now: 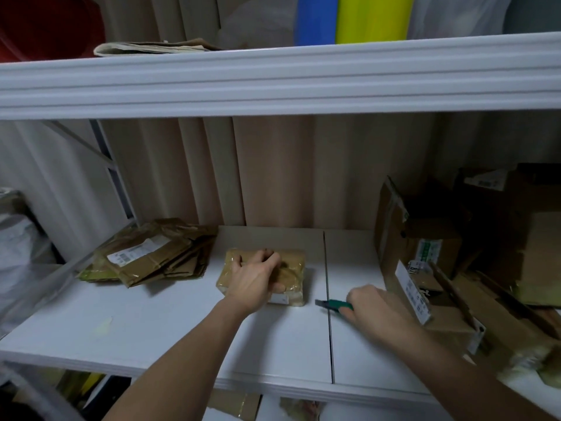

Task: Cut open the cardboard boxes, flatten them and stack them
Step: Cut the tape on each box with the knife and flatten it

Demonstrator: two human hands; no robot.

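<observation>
The white shelf board (pixel 170 323) lies bare in front, between the heap of flattened brown cardboard (pixel 151 256) at the left and the pile of opened brown boxes (pixel 440 262) crowding the right. A small tape-wrapped brown parcel (pixel 291 268) sits mid-shelf. Overhead, the white upper shelf's thick edge (pixel 273 83) caps the opening (curtain folds close the back).

right hand (pixel 375 308): motion-blurred, fingers unclear | green cutter (pixel 334 304): rear hidden in that hand | taped box (pixel 264 276): middle covered by left hand (pixel 253 279) | boxes right of cutter (pixel 473 262): cut by frame edge
</observation>
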